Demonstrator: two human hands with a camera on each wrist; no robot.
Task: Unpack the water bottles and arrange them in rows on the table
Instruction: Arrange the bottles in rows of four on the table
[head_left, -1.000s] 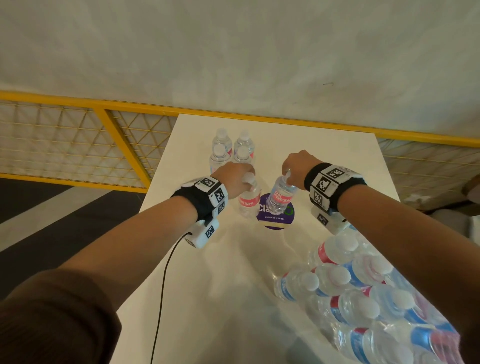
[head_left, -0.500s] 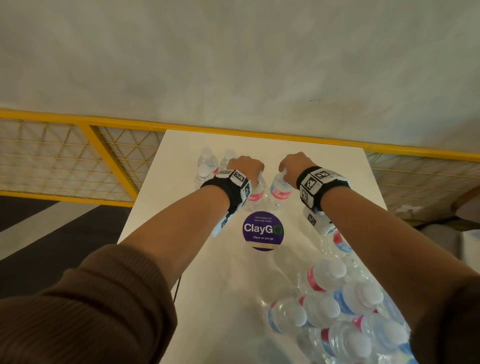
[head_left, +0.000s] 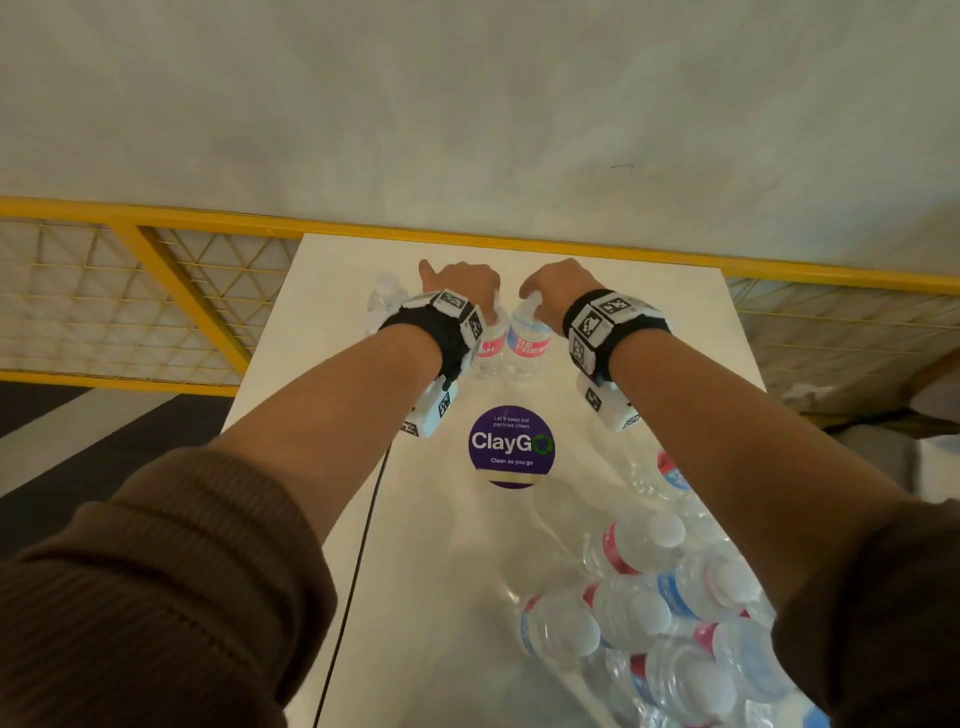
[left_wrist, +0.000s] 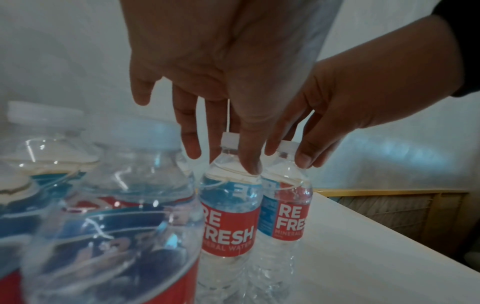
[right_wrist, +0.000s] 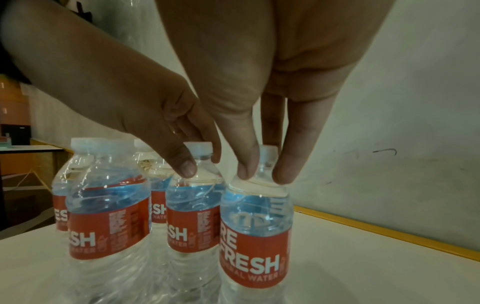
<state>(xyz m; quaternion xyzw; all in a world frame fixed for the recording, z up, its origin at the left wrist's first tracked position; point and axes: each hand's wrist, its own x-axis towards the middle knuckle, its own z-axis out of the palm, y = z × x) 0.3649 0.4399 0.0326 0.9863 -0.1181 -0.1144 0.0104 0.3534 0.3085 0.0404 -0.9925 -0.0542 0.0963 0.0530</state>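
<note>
Two clear water bottles with red labels stand side by side near the far end of the white table (head_left: 649, 322). My left hand (head_left: 460, 283) pinches the neck of the left bottle (head_left: 491, 345) from above; thumb and fingers close around its white cap (left_wrist: 230, 139). My right hand (head_left: 558, 291) pinches the neck of the right bottle (head_left: 527, 343) between thumb and fingers (right_wrist: 288, 164). Both bottles (right_wrist: 192, 205) (right_wrist: 255, 226) appear upright on the tabletop. A few more bottles (head_left: 387, 301) stand just left of them, partly hidden by my left wrist.
A torn plastic pack with several bottles (head_left: 649, 597) lies at the near right of the table. A round purple sticker (head_left: 511, 447) marks the table's middle. A yellow mesh railing (head_left: 171, 291) and a grey wall run behind the far edge. A black cable (head_left: 358, 571) hangs along the left edge.
Both hands have carried their bottles from above the purple sticker to the far end, next to the standing bottles. The right bottle went from tilted to upright.
</note>
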